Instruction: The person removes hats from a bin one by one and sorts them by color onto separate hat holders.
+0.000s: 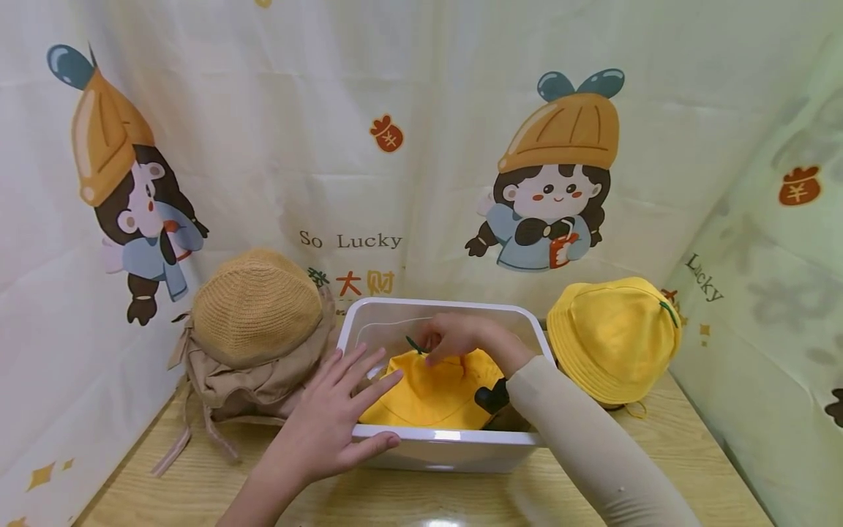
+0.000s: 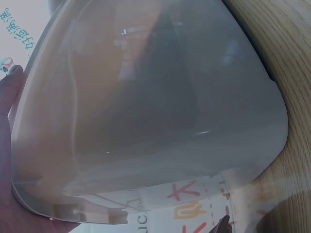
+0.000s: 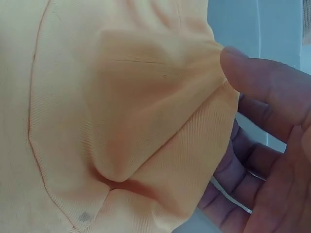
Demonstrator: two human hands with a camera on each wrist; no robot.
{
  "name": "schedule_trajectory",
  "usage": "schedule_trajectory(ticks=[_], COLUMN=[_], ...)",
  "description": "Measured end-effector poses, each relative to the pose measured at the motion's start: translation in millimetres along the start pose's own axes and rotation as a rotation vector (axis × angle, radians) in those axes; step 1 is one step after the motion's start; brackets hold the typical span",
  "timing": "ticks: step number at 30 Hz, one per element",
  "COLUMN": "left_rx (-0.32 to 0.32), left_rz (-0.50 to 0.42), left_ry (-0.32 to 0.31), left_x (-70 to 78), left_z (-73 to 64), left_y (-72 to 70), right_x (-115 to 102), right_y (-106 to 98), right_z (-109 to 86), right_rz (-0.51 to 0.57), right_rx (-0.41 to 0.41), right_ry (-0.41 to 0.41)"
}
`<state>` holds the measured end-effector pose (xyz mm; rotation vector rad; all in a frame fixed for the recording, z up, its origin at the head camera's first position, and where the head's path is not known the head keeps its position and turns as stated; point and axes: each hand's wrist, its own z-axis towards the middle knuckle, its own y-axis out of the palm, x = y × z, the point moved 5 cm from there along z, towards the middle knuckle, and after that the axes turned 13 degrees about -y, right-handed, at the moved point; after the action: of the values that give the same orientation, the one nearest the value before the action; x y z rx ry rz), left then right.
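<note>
A white plastic bin [image 1: 454, 454] stands on the table, and its side wall fills the left wrist view. Inside it lies a yellow bucket hat [image 1: 421, 399] with a small green stem on top. My right hand [image 1: 461, 335] reaches into the bin and pinches the hat's cloth between thumb and fingers, drawing it into folds in the right wrist view. With fingers spread, my left hand [image 1: 329, 421] rests on the bin's front left corner. A dark item [image 1: 492, 397] shows beside the hat at the bin's right end.
Left of the bin, a tan knitted hat [image 1: 257, 307] sits on top of a brown cloth hat [image 1: 263, 384] with hanging ties. Another yellow bucket hat [image 1: 612, 337] is at the right. A printed curtain [image 1: 435, 183] encloses the wooden table [image 1: 685, 454] behind and at the sides.
</note>
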<state>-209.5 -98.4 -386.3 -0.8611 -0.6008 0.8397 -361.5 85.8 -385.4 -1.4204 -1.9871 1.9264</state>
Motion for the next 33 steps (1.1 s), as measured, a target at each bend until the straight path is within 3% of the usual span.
schedule_trajectory(ticks=[5,10,18,27,33], left_rx=[0.011,0.012,-0.008,-0.016,-0.021], left_rz=[-0.009,-0.008,0.013,0.011,0.001], left_ry=[0.001,0.000,-0.014,-0.013,-0.012], left_x=[-0.2,-0.2,-1.2,-1.8,-1.8], left_z=[-3.5,-3.0,-0.2,1.2,-0.9], left_y=[-0.6,-0.9,-2.1,-2.5,-0.7], right_x=[0.6,-3.8,-23.9,-42.3,-51.2], right_y=[3.6,-1.3,-26.5,-57.6,-68.3], right_z=[0.6,1.5,-5.2,-23.1,-34.8], right_rz=[0.012,-0.038,-0.075,-0.226,-0.235], right_rx=[-0.050,-0.066,0.039,0.183,0.215], right_ry=[0.025,-0.024,-0.063,-0.123,-0.124])
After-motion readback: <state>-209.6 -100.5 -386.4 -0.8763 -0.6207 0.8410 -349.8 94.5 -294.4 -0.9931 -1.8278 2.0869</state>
